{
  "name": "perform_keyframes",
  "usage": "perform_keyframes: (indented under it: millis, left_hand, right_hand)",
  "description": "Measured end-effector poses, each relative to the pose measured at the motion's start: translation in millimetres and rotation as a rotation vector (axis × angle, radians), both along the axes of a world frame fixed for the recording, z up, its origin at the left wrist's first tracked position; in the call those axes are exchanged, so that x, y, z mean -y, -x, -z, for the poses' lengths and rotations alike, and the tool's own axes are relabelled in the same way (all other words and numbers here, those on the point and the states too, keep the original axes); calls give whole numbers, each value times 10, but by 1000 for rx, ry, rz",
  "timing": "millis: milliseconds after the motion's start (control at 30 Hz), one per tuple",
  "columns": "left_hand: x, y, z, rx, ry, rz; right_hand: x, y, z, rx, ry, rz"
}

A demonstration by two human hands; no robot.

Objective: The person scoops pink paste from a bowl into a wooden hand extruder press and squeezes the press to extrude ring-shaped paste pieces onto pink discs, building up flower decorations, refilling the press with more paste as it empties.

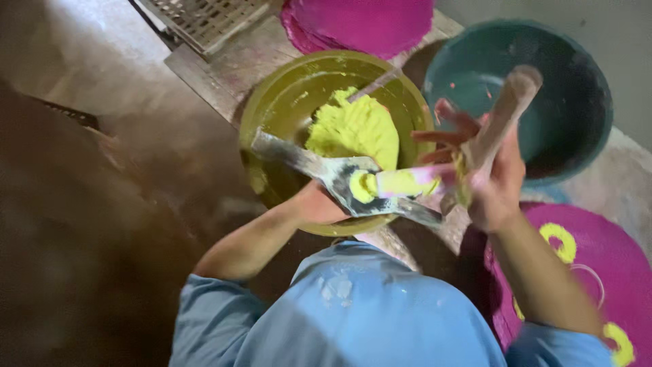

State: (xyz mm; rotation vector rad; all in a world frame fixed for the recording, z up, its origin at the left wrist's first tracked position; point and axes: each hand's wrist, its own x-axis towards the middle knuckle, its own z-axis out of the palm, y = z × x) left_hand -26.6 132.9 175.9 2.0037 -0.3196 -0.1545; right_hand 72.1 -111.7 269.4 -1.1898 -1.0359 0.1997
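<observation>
The right hand [494, 178], blurred, has its fingers [448, 136] curled around a pale wooden handle [506, 112] that rises up and to the right toward the teal basin [577, 88]; yellow paste smears the palm side. A short tube-like applicator [404, 182], pink at its right end and coated yellow, lies level between the 2 hands, its tip touching a dab of yellow paste [360, 185] on the metal trowel [339, 178].

The left hand [319, 204] sits under the trowel, at the near rim of the olive-yellow bowl [272, 95]; its fingers are hidden beneath the blade, so their grasp cannot be told, though the hand appears to support the tool. The trowel blade is grey and paste-stained, and runs from upper left to lower right across the bowl.

Inside the bowl, a mound of yellow dough-like paste [353, 126] lies toward the far right side, with a thin stick [377, 83] leaning on it.

Surroundings: 1 magenta disc [367, 24] lies far beyond the bowl; another magenta disc [598, 245], bearing yellow rings [560, 239], lies near right. The person's light-blue shirt [367, 312] fills the near centre. A slatted crate [204, 20] stands far left on the brown floor [81, 204].
</observation>
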Motion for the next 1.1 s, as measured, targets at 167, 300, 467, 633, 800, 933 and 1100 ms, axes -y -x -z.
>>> perform_keyframes:
  millis: [167,300,467,633,800,933,1100]
  left_hand:
    - [331,237,-158,-457,1078,163]
    - [716,249,-202,-479,1042,375]
    - [1174,-78,-250,-328,389,537]
    - [1910,-501,-106,-406,514,655]
    - [2807,-845,349,257,-76,538]
    - [3265,-836,881,452,-263,618]
    - [3418,-742,1213,494,-416,680]
  right_hand:
    - [407,561,-3,832,145,174]
    - [615,921,178,725,179,251]
    - [1363,1292,341,271,330,464]
    - [2390,1559,826,-660,490,69]
    - [2850,2328,1236,-863,181,539]
    - [3142,2798,1121,-698,77,968]
    - [3195,3169,967,-734,-95,1046]
